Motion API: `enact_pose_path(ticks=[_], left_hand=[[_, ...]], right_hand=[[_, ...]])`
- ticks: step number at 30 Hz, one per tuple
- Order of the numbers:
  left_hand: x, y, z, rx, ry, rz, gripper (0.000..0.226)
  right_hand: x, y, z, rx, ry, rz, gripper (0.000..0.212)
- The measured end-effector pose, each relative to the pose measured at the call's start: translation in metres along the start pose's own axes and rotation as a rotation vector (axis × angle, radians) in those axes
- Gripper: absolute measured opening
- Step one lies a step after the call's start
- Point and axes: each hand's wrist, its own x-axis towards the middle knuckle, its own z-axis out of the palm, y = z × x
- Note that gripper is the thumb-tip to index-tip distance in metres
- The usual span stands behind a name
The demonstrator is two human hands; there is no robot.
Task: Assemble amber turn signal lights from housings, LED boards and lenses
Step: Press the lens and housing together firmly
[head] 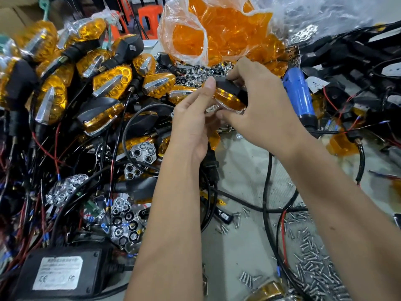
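Both hands hold one turn signal light [230, 97] above the table's middle: a black housing with an amber lens facing down toward me. My right hand [258, 105] grips it from the right, fingers curled over the housing. My left hand [195, 118] holds the left end, thumb up on the lens edge. A pile of assembled amber lights [86, 83] with black stalks and wires fills the left. A clear bag of loose amber lenses [217, 33] stands behind the hands. Chrome honeycomb reflectors [124, 227] lie among the wires.
A blue electric screwdriver [300, 94] lies right of the hands. Several loose screws [312, 253] are scattered at the lower right on the grey table [238, 170]. A black power adapter [63, 272] sits at the bottom left. Black housings with wires [358, 61] are heaped at the far right.
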Motion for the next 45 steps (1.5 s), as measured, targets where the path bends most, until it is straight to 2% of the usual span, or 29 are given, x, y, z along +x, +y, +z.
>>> enact_pose_path(ticks=[5,8,11,13,16,19,23,26,30,33,36,39,43,45], left_hand=[[0.003,0.005,-0.006,0.004,0.054,0.096,0.016],[0.003,0.004,-0.006,0.045,0.066,0.112,0.016],[0.0,0.004,-0.001,0.046,0.034,0.091,0.016],[-0.003,0.002,0.001,0.047,-0.012,0.093,0.013],[-0.004,0.002,0.001,0.026,-0.043,0.101,0.013],[-0.005,0.003,0.005,-0.024,-0.049,0.08,0.015],[-0.006,-0.002,0.015,-0.044,-0.067,-0.023,0.024],[-0.005,-0.007,0.014,0.028,-0.06,-0.037,0.032],[-0.006,-0.007,0.012,0.051,0.003,0.01,0.019],[-0.005,-0.006,0.008,0.054,-0.011,0.028,0.019],[-0.006,-0.006,0.016,-0.006,-0.046,-0.022,0.029],[-0.01,-0.008,0.032,-0.103,0.001,-0.058,0.037],[-0.008,-0.011,0.033,-0.155,0.051,-0.061,0.025],[-0.005,-0.013,0.028,-0.212,0.079,-0.038,0.017]], right_hand=[[0.005,-0.007,-0.02,-0.138,-0.08,-0.043,0.055],[0.006,-0.007,-0.031,-0.065,-0.133,-0.04,0.047],[0.005,-0.001,-0.029,-0.093,-0.158,0.027,0.053],[0.004,0.005,-0.025,-0.029,-0.174,0.084,0.052],[0.003,0.011,-0.023,0.092,-0.113,0.139,0.038],[0.004,0.012,-0.021,0.159,-0.064,0.151,0.037],[0.004,0.011,-0.01,0.065,0.044,0.127,0.038],[0.002,0.012,-0.005,0.043,-0.029,0.122,0.035],[0.004,0.013,-0.017,0.004,-0.202,0.118,0.038],[0.004,0.011,-0.021,0.065,-0.184,0.134,0.036],[0.001,0.004,-0.015,0.13,-0.164,0.168,0.04],[0.0,-0.004,-0.006,0.028,-0.098,0.112,0.029],[0.001,-0.014,0.005,-0.111,-0.066,0.058,0.035],[0.003,-0.012,0.003,-0.121,-0.133,0.027,0.03]])
